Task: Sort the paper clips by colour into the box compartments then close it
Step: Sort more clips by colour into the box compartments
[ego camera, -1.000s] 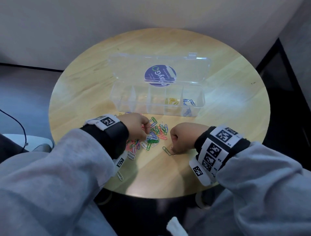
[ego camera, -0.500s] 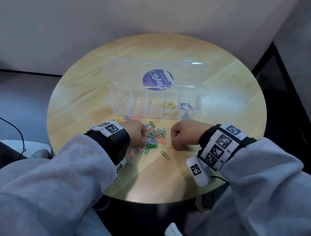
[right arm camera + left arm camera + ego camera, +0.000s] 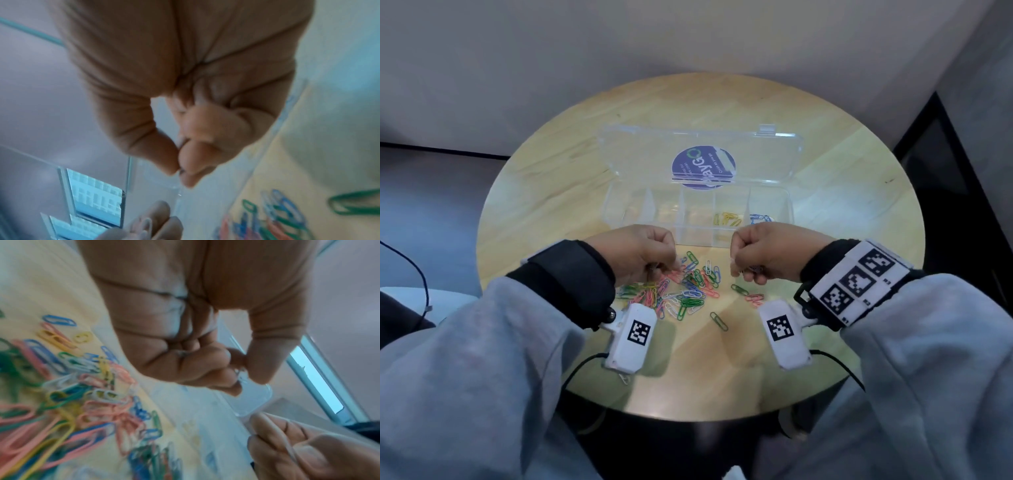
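Observation:
The clear box stands open on the round table, its lid leaning back. Yellow clips lie in one compartment and blue clips in the rightmost. A mixed pile of paper clips lies in front of the box. My left hand hovers over the pile's left side; thumb and forefinger pinch a pale clip. My right hand hovers at the pile's right, its fingertips pinched on a thin pale clip that is mostly hidden.
A lone green clip and a small pink pair lie apart from the pile toward me. One clip sits near the table's front edge. A black cable hangs at the left. The wall is behind the table.
Both hands have lifted off the pile and moved a little toward the box, fingers still curled. The lone green clip stays on the table.

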